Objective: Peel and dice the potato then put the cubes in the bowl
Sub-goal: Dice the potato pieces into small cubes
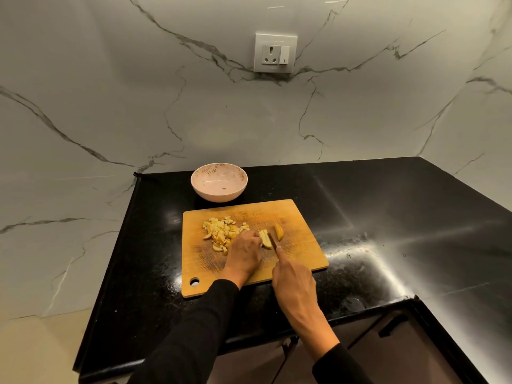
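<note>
The left hand [245, 246] curls its fingers over pale yellow potato strips [265, 238] on the wooden cutting board [299, 253]. The right hand [293, 281] grips a knife [273, 239] (blade mostly hidden), forefinger along its spine. The strips lie side by side, long axes pointing away from the person. Diced cubes [221, 234] are heaped left; the speckled bowl [219, 182] sits beyond.
</note>
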